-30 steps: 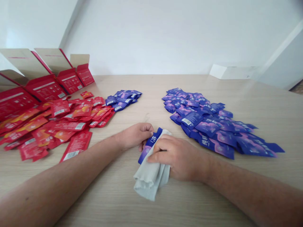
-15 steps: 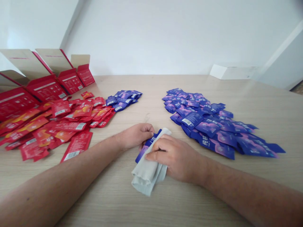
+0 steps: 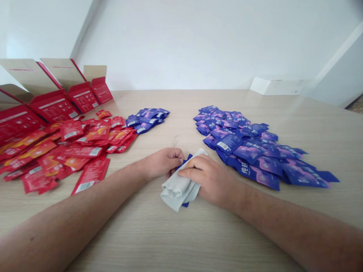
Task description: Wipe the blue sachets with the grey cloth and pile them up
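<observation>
In the middle of the table, my left hand (image 3: 167, 163) pinches the left edge of a blue-purple sachet (image 3: 189, 156). My right hand (image 3: 211, 177) is closed on a folded white cloth (image 3: 177, 189), which lies over the sachet and hides most of it. Only the sachet's top corner, a strip near my left fingers and a bit of its lower end show. To the right is a big heap of blue-purple sachets (image 3: 252, 149); behind my left hand is a smaller blue pile (image 3: 147, 119).
Many red and orange sachets (image 3: 85, 138) are spread at the left. Behind them stand several red cardboard boxes (image 3: 53, 105) with raised flaps. A white box (image 3: 278, 86) sits at the back right, by the wall.
My right hand and the cloth have moved slightly up and across the sachet, covering more of its front. My left hand stays nearly in place, still pinching the edge.
</observation>
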